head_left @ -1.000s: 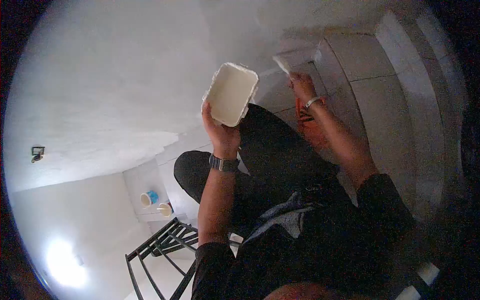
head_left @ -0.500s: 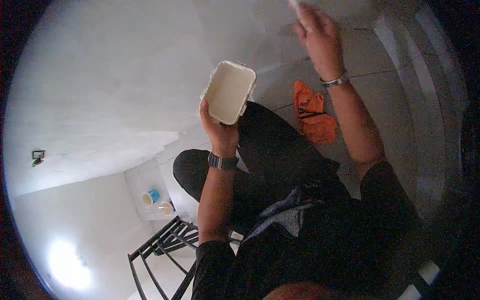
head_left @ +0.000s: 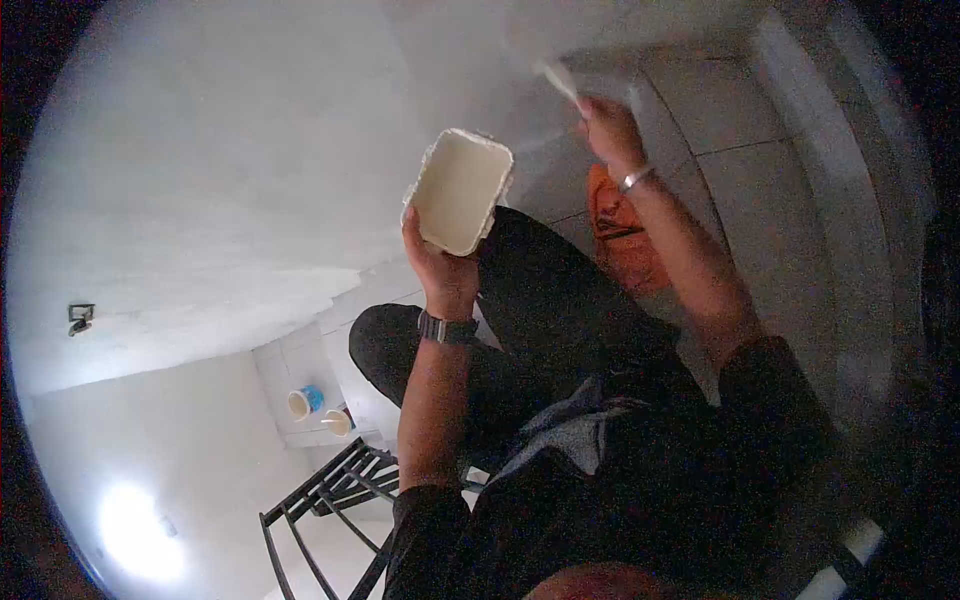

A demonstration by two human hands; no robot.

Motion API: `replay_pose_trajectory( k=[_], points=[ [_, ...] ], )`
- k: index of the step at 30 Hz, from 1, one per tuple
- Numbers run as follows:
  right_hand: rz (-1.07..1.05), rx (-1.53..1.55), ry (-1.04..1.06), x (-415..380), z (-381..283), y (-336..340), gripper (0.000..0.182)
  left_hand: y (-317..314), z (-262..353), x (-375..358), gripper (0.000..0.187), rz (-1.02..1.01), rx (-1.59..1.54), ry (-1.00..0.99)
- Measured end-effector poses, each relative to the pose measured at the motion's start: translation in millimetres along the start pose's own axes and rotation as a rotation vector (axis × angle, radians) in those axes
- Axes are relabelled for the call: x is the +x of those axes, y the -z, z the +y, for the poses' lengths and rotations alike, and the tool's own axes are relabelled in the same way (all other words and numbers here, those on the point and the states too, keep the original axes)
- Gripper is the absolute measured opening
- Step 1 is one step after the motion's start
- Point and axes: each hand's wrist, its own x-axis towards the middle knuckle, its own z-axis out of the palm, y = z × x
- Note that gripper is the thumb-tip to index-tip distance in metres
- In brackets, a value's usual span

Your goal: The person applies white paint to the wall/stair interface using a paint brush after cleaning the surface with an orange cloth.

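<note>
My left hand [head_left: 440, 262] grips the near end of a white rectangular tub [head_left: 459, 189], held up with its open side toward me; a dark watch sits on that wrist. My right hand [head_left: 608, 128], with a metal bracelet, is raised near the wall and holds a flat white-smeared blade tool [head_left: 558, 82] whose tip points up and left against the pale wall [head_left: 230, 170]. The tub's inside looks cream-white.
An orange cloth [head_left: 625, 240] lies on the tiled floor [head_left: 770, 200] beside my dark trouser leg. Far below, two small buckets [head_left: 308, 402] stand on a landing. A black metal railing [head_left: 330, 490] runs at the lower left. A small dark fitting [head_left: 80, 316] sits on the wall.
My right hand swung high up the wall half a second ago, and has now come back down with the blade tool. The tub in my left hand has barely moved.
</note>
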Motion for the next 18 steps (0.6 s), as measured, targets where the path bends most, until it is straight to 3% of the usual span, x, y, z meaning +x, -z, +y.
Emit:
replay_pose_trajectory(
  k=[2, 4, 6, 8, 9, 10, 12, 14, 15, 17, 18],
  points=[
    [0.194, -0.598, 0.568, 24.7, -62.6, 39.5, 0.033, -3.1, 1.4, -0.6, 0.052, 0.003, 0.004, 0.008],
    [0.064, 0.015, 0.245, 29.4, -110.5, 65.9, 0.034, -2.1, 1.6, -1.0, 0.052, 0.0, -0.009, 0.016],
    [0.11, -0.054, 0.298, 30.6, -132.5, 75.1, 0.026, -1.5, 0.7, -2.0, 0.052, -0.001, -0.015, 0.006],
    [0.164, -0.127, 0.345, 31.3, -124.4, 72.5, 0.029, -0.5, -1.1, -1.3, 0.052, -0.009, -0.018, 0.002],
    [0.232, -0.296, 0.501, 32.4, -100.6, 60.1, 0.024, 1.8, -2.4, 0.2, 0.052, -0.004, -0.021, -0.002],
    [0.299, -0.465, 0.656, 28.4, -79.4, 46.7, 0.032, 2.9, -2.9, 1.1, 0.052, 0.002, -0.024, -0.007],
    [-0.035, 0.169, -0.189, 5.9, -49.2, 17.1, 0.029, 4.0, -1.2, 2.3, 0.051, 0.005, -0.004, -0.008],
    [0.015, -0.178, 0.137, -13.7, 40.9, -23.6, 0.031, 3.0, -0.5, 1.3, 0.051, 0.013, 0.016, -0.009],
    [0.014, -0.177, 0.136, -24.3, 61.5, -28.6, 0.031, 0.4, 0.2, 0.1, 0.051, 0.022, 0.021, -0.004],
    [-0.282, -0.363, 0.062, -37.8, 72.8, -30.1, 0.036, 1.0, 0.5, 0.1, 0.051, 0.031, 0.028, -0.001],
    [-0.282, -0.361, 0.063, -36.6, 69.1, -29.2, 0.036, 3.5, 0.0, 1.1, 0.051, 0.022, 0.02, 0.01]
  ],
)
